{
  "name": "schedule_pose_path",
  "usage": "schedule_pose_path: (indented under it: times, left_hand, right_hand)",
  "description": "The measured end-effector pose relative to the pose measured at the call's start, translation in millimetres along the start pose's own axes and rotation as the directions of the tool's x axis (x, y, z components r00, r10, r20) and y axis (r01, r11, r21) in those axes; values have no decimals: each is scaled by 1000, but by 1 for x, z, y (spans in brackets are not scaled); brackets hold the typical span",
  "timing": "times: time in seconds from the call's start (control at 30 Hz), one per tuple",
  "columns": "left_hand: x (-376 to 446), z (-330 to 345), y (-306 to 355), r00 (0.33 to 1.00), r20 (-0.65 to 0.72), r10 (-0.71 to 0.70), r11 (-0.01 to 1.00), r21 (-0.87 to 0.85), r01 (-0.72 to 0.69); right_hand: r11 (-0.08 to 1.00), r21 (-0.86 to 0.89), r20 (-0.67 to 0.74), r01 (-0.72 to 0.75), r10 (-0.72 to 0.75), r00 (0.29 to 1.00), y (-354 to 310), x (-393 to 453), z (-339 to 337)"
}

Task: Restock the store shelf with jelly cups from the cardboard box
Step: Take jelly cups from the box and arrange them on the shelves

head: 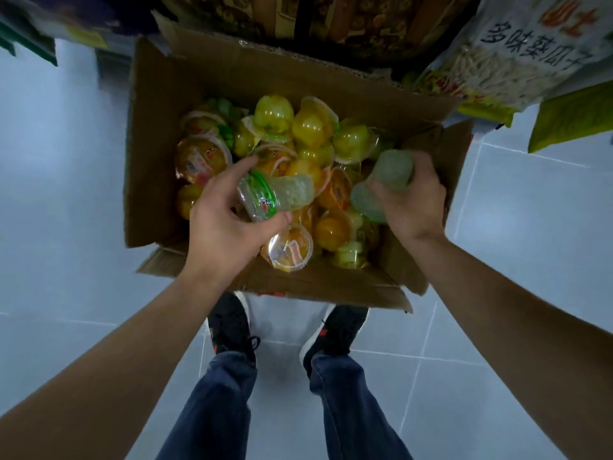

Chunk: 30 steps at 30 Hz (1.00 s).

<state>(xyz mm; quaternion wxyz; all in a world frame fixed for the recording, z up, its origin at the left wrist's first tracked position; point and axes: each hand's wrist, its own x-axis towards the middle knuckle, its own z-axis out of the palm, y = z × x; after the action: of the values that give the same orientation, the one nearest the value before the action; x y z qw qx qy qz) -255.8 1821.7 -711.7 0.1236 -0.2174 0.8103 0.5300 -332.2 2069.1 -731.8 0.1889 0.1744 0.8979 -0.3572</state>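
Observation:
An open cardboard box (pixel 159 127) stands on the floor in front of my feet, filled with several yellow, orange and green jelly cups (pixel 308 127). My left hand (pixel 222 224) grips a pale green jelly cup (pixel 282 194) lying on its side, green-rimmed lid toward me, just above the pile. My right hand (pixel 411 200) holds two pale green jelly cups (pixel 391 171) over the box's right side, one above the other, partly hidden by my fingers.
Store shelving with packaged snacks (pixel 331 21) rises right behind the box. A large bag of sunflower seeds (pixel 517 51) hangs at the upper right. Grey floor tiles (pixel 49 194) spread left and right of the box; my shoes (pixel 232 327) stand at its near flap.

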Motion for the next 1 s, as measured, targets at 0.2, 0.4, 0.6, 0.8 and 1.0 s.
schedule_pose_path:
  times: [0.2, 0.4, 0.6, 0.8, 1.0]
  left_hand:
    - [-63, -76, 94, 1000, 11, 1, 1000, -14, 0]
    - [-137, -184, 233, 995, 37, 88, 994, 64, -90]
    - [-195, -283, 374, 966, 38, 254, 958, 126, -257]
    - [-239, -359, 490, 889, -33, 458, 879, 167, -447]
    - [-263, -416, 578, 789, -89, 608, 792, 137, -595]
  right_hand:
    - [997, 63, 45, 47, -50, 998, -90, -124, -81]
    - [986, 101, 25, 135, -138, 990, -214, -233, -183]
    - [925, 180, -78, 334, -325, 942, -333, -309, -291]
    - [827, 183, -191, 532, -501, 844, -441, -356, -387]
    - [703, 137, -327, 698, -633, 702, -524, -403, -462]
